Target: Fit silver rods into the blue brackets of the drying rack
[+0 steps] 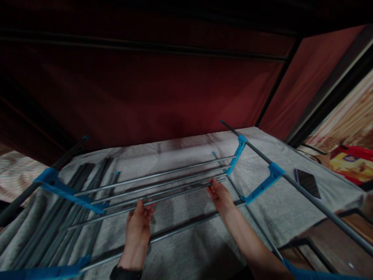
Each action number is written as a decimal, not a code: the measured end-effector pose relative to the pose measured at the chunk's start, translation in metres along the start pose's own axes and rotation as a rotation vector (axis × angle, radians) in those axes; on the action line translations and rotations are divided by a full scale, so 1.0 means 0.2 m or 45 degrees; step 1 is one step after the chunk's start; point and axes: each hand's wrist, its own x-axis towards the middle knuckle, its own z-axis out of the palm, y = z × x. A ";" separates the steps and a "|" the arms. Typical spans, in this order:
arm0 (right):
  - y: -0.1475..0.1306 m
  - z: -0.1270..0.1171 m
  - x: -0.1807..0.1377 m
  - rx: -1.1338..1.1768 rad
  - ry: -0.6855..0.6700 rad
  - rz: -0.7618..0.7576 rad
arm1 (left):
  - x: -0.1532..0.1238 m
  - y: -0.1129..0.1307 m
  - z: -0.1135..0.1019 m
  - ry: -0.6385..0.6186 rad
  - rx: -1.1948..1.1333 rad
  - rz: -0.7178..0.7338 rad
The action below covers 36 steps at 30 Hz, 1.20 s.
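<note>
My left hand [140,221] and my right hand [219,195] pinch one thin grey metal tube [177,194] between thumb and fingers. The tube slants across a rack frame of grey tubes and blue plastic brackets. Its left end sticks out below the left blue bracket [70,194], apart from it. On the other side its end lies near the far right bracket [237,153]; contact there is unclear. Several parallel crossbars [163,173] span these two brackets beyond my hands. Closer to me, another crossbar [186,224] runs to the near right bracket [260,187].
Several loose dark grey tubes [61,217] lie at the left on a pale cloth [274,210]. A phone [307,182] rests on the cloth at the right, outside the frame's long side tube [323,210]. Dark red panels [163,93] stand behind. A red-and-yellow package [354,163] is far right.
</note>
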 end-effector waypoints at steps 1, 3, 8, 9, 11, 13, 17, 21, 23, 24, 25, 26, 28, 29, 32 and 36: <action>0.00 0.00 0.00 0.005 0.019 -0.008 | 0.00 0.01 0.00 0.007 0.001 0.010; -0.01 0.00 0.00 0.008 0.051 -0.008 | 0.00 0.03 0.00 -0.002 0.012 0.034; -0.02 0.02 0.00 0.022 0.109 0.030 | 0.03 0.06 -0.02 0.034 0.009 0.042; -0.03 0.02 -0.01 0.027 0.122 0.034 | 0.04 0.07 -0.03 0.061 -0.006 0.045; -0.04 0.02 -0.01 0.029 0.147 0.038 | 0.07 0.10 -0.05 0.110 -0.058 0.076; -0.05 0.03 -0.01 0.024 0.175 0.036 | 0.10 0.14 -0.08 0.154 -0.115 0.113; -0.08 0.04 -0.01 0.006 0.187 0.061 | 0.12 0.19 -0.11 0.163 -0.155 0.153; -0.10 0.05 -0.03 -0.010 0.179 0.092 | 0.10 0.19 -0.10 0.109 -0.126 0.184; -0.12 0.06 -0.04 -0.023 0.161 0.110 | 0.09 0.18 -0.09 0.094 -0.105 0.196; -0.12 0.06 -0.04 -0.033 0.149 0.123 | 0.09 0.18 -0.09 0.091 -0.101 0.195; -0.12 0.07 -0.04 -0.043 0.137 0.135 | 0.08 0.18 -0.09 0.090 -0.105 0.189; -0.12 0.07 -0.05 -0.053 0.127 0.146 | 0.08 0.18 -0.09 0.085 -0.115 0.175; -0.11 0.08 -0.06 -0.069 0.114 0.160 | 0.08 0.19 -0.09 0.078 -0.142 0.153; -0.11 0.08 -0.06 -0.075 0.116 0.161 | 0.08 0.19 -0.09 0.080 -0.149 0.149; -0.12 0.07 -0.07 -0.075 0.130 0.171 | 0.09 0.23 -0.10 0.154 -0.156 0.126; -0.15 0.07 -0.07 -0.053 0.089 0.239 | 0.10 0.29 -0.12 0.233 -0.204 0.069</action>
